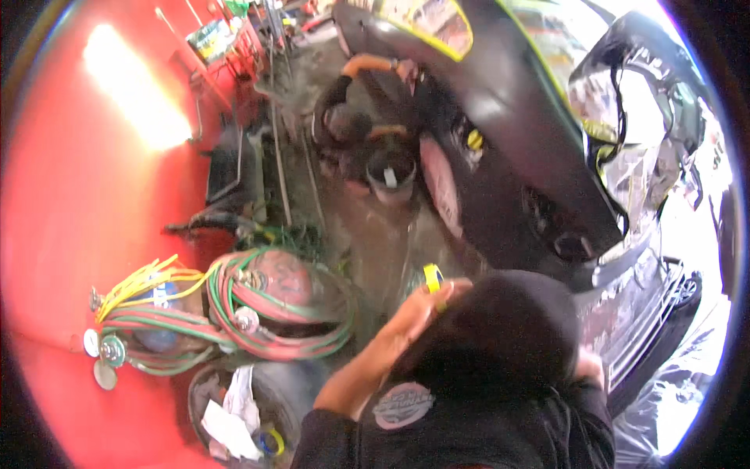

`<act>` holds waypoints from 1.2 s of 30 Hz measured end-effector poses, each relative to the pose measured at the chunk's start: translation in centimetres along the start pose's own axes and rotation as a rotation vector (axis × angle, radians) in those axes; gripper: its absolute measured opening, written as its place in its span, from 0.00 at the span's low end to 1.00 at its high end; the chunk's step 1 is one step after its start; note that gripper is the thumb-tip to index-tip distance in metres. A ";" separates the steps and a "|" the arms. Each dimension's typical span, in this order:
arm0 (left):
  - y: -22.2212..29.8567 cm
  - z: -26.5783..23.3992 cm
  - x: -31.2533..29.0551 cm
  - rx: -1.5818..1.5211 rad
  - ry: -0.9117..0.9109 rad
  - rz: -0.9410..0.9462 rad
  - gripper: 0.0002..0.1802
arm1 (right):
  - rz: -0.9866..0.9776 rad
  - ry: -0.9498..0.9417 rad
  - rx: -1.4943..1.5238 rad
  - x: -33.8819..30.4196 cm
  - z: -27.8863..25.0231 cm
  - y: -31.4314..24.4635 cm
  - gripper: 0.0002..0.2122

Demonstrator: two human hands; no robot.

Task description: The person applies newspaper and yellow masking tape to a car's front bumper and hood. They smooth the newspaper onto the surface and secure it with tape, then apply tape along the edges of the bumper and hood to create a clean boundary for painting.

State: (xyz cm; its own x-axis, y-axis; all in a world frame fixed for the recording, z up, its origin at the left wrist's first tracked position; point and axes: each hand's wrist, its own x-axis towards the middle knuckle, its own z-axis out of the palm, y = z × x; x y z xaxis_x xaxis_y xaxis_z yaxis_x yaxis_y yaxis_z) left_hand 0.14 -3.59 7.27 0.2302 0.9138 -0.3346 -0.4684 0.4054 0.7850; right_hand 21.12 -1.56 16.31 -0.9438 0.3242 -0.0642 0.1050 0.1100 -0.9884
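Note:
My left hand (431, 305) reaches out past my dark shirt front. Its fingers are closed on a yellow ring-shaped roll of tape (433, 277), with a second bit of yellow near the fingers. At my other side, my right hand (591, 366) shows only in part beside my shirt, near a silver-grey car panel with slats (648, 313); its fingers are hidden. Ahead stands a dark car body (500, 102), its window edges lined in bright yellow and its headlight opening (558, 227) bare.
A co-worker (348, 117) crouches by the car, next to a dark bucket (391, 184). At left are gas cylinders (285, 277) hung with red and green hoses (226, 313), and a drum (293, 391) with crumpled paper and a tape roll (271, 443). A red wall (78, 234) runs behind.

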 end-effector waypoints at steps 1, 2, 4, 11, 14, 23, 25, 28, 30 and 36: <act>-0.9 -0.3 0.1 -0.054 0.022 -0.028 0.29 | -0.053 -0.043 0.048 0.5 0.8 -2.0 0.11; -1.7 -1.4 -0.6 -0.095 0.117 -0.031 0.28 | -0.162 -0.140 0.124 1.4 1.2 -2.9 0.11; -5.5 -4.3 1.4 -0.100 0.122 0.033 0.26 | -0.266 -0.181 0.268 1.9 2.9 -7.1 0.10; -12.4 -10.2 -0.9 -0.355 0.338 -0.007 0.27 | -0.401 -0.089 0.861 -0.2 5.9 -13.2 0.11; -14.7 -11.2 -1.8 -0.332 0.400 -0.023 0.28 | -0.358 0.017 0.993 0.0 6.8 -13.4 0.12; -17.9 -11.8 -0.9 -0.169 0.471 -0.069 0.28 | -0.294 0.082 1.224 2.8 8.3 -15.7 0.16; -18.4 -11.7 -0.8 -0.121 0.473 -0.109 0.27 | -0.270 0.088 1.265 3.2 8.4 -16.3 0.17; -19.3 -12.2 -0.4 -0.066 0.475 -0.138 0.27 | -0.236 0.105 1.295 3.4 8.2 -17.1 0.19; -19.6 -12.3 -0.6 -0.029 0.477 -0.122 0.27 | -0.216 0.109 1.290 3.2 7.9 -17.0 0.21; -20.0 -12.0 0.2 0.132 0.456 -0.144 0.25 | -0.363 -0.055 0.934 4.2 7.2 -13.4 0.12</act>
State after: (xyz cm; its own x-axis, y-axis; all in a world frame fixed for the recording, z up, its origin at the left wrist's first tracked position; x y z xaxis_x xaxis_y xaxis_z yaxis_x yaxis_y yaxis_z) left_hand -0.65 -11.21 -14.73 -0.1254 0.7784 -0.6152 -0.3408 0.5485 0.7635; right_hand 13.51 -8.47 28.33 -0.8856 0.3708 0.2797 -0.4579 -0.5957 -0.6599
